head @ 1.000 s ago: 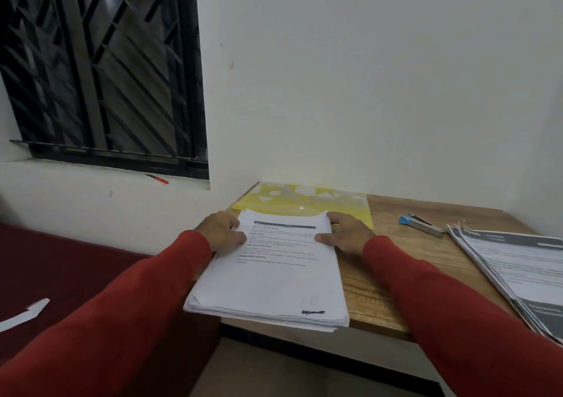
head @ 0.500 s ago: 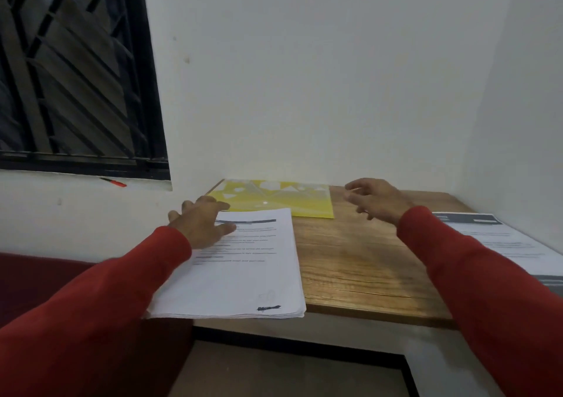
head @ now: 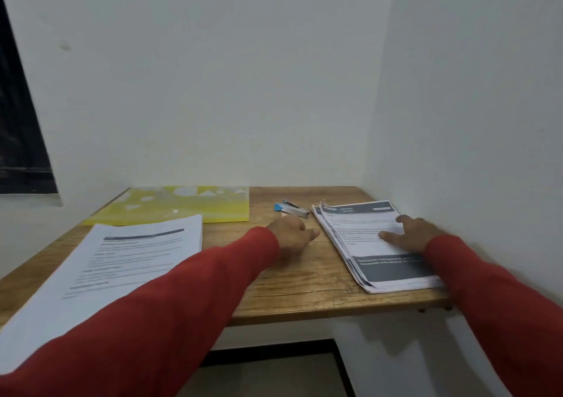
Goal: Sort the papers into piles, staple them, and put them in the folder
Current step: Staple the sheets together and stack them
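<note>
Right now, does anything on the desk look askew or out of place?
Yes. The right pile is fanned, its sheet edges splayed along the left side, with the right hand resting on it. The left pile overhangs the desk's front edge. Nothing looks spilled or damaged.

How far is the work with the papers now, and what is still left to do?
Done: two piles lie apart, the left pile and the dark-banded right pile. In hand: the right hand rests flat on the right pile; the left hand is near its edge. Left: the stapler lies untouched, and the yellow folder lies closed on the table.
</note>
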A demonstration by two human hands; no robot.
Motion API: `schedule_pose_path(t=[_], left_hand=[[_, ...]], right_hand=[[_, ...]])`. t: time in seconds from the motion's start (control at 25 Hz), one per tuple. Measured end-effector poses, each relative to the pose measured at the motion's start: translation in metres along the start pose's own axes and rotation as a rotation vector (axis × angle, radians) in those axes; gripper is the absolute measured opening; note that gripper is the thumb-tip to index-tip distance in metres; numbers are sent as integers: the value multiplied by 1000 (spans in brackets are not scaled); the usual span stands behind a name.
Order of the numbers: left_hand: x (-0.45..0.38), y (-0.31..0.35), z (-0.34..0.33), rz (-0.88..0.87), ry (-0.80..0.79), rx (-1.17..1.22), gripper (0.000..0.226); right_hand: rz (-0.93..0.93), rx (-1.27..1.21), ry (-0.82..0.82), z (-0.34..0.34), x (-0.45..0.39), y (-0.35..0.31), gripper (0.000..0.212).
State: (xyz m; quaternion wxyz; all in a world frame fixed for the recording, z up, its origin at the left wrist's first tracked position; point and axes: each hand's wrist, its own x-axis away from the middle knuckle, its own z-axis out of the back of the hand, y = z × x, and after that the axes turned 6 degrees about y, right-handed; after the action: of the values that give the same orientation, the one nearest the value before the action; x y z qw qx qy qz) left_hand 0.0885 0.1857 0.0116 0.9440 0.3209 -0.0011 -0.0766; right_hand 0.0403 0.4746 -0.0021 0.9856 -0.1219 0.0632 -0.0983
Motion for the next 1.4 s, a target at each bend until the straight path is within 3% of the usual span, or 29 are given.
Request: schedule_pose_path(t=[0.2,0.32,0.52,0.68,0.76,0.84,0.92,1.08,1.4], left_hand=[[-38,37,-39,204,-17,425,36],[-50,48,-45,241,1,374,47],[-50,56,-68,114,109,351,37],[-36,35,-53,17,154,597,36],[-26,18,-27,-76,208,639,35],[-14,2,4,-197,281,602,32],[-3,-9,37,-303,414,585,24],[23,-14,92,-428,598,617,21],[54,-40,105,-429,753,652,26]], right_hand=[[-23,33,74,-16,5,2,71],[-14,9,116,-20,12,2,66],[-10,-101,122,-18,15,4,73],[-29,-673,210,1,16,5,93],[30,-1077,96,9,22,-7,82],[141,-1275,69,17,33,-34,53],[274,-1326,144,29,44,-69,38],[481,-1403,246,62,71,-131,34],[503,-1353,247,60,88,-157,43]])
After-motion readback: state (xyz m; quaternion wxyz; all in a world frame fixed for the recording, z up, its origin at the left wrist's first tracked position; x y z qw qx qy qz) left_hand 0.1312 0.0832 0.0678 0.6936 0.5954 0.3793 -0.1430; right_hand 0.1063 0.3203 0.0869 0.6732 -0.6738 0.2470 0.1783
